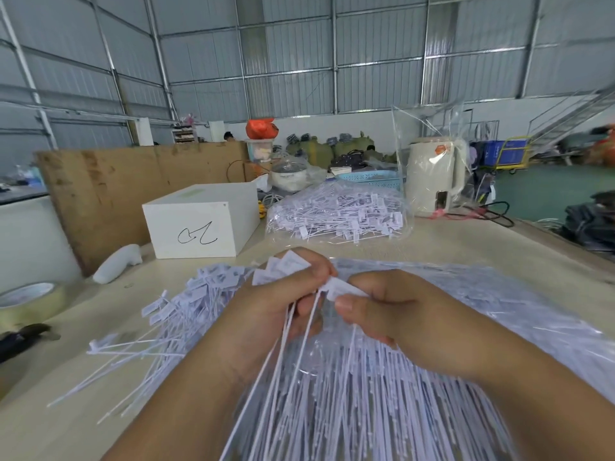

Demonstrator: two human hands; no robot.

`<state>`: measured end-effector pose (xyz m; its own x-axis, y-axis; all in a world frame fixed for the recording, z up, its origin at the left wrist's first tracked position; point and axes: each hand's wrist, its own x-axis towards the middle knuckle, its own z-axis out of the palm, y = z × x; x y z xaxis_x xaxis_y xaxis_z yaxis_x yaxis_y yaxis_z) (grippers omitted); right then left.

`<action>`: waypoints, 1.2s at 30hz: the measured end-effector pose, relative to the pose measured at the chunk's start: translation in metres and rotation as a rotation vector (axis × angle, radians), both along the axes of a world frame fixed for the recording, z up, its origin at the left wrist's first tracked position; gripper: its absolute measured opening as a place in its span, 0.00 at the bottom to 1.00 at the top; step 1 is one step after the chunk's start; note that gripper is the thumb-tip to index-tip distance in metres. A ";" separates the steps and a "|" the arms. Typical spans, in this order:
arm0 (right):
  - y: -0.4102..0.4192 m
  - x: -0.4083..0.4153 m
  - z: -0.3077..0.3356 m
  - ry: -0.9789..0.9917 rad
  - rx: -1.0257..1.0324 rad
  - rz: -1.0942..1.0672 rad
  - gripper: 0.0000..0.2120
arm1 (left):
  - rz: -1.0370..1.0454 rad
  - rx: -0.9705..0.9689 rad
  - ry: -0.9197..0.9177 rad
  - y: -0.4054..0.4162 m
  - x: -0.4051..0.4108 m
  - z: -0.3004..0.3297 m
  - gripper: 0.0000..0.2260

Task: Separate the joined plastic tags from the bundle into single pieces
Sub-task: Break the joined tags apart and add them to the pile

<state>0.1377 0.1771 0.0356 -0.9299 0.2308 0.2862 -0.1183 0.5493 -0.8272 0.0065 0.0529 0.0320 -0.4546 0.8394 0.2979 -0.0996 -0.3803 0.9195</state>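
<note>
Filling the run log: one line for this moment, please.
step: separating | left hand: holds white plastic tags | right hand: pinches one tag head | loose tag pile: left

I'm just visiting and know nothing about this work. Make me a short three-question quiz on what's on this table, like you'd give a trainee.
1. True or false: both the left hand and the right hand are gripping plastic tags.
2. Which lies left of the white box near the table edge? A) a kettle B) a roll of tape C) a blue basket
3. Fill in: behind the hands, a clear ____ holds more tags.

Key: 1 true; 2 B; 3 bag
</note>
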 end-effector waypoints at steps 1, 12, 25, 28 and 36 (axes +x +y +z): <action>-0.002 -0.001 0.001 0.027 -0.027 -0.016 0.18 | 0.030 0.024 -0.009 0.001 0.000 0.000 0.03; -0.040 -0.015 -0.008 0.336 -0.080 -0.392 0.18 | 0.201 0.210 -0.198 0.009 0.019 -0.003 0.07; -0.013 -0.005 -0.007 0.121 0.107 -0.110 0.07 | 0.143 -0.026 0.290 0.010 0.005 -0.006 0.10; -0.015 -0.006 -0.008 0.077 0.143 -0.116 0.06 | 0.083 -0.055 0.301 0.002 0.002 -0.007 0.07; -0.001 0.002 0.001 -0.038 0.155 -0.104 0.15 | 0.211 0.072 0.181 -0.001 -0.007 -0.001 0.04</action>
